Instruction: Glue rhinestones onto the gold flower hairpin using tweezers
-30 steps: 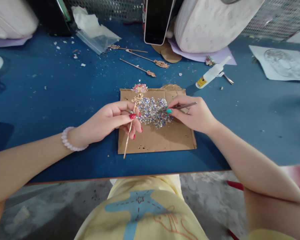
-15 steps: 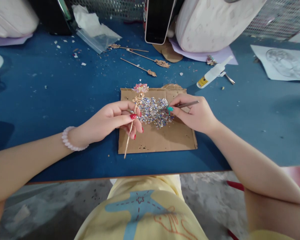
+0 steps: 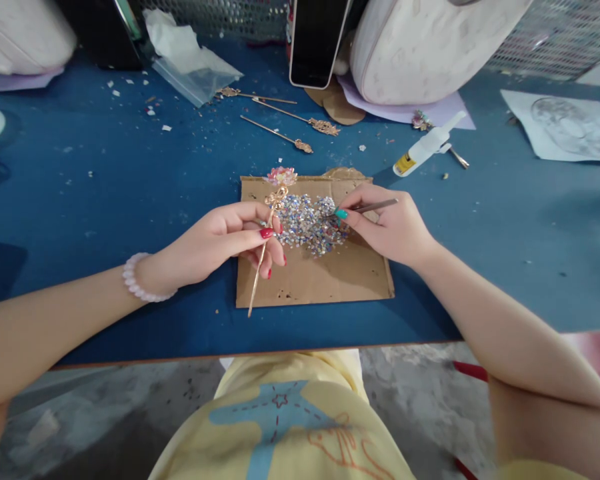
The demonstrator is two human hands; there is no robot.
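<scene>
My left hand (image 3: 235, 237) pinches a gold hairpin (image 3: 258, 277) by its stem, over the left part of a cardboard sheet (image 3: 330, 283). At the hairpin's upper end are a gold bow-like ornament and a pink flower (image 3: 281, 176). A pile of small glittering rhinestones (image 3: 307, 227), silver and bluish, lies on the cardboard between my hands. Closed around a pair of thin dark tweezers (image 3: 377, 206), my right hand (image 3: 387, 227) is at the pile's right side. The tweezers' tips are in or just over the stones; whether they grip one is too small to tell.
Behind the cardboard lie several gold hairpins (image 3: 280, 133) and a clear plastic bag (image 3: 195, 77). A white glue bottle (image 3: 423, 152) rests at the right, near a paper with a round drawing (image 3: 570, 130). A phone (image 3: 320, 43) and a white bag (image 3: 425, 50) stand at the back.
My right hand and the tweezers have shifted very slightly at the stones. My left hand holds the hairpin in the same place.
</scene>
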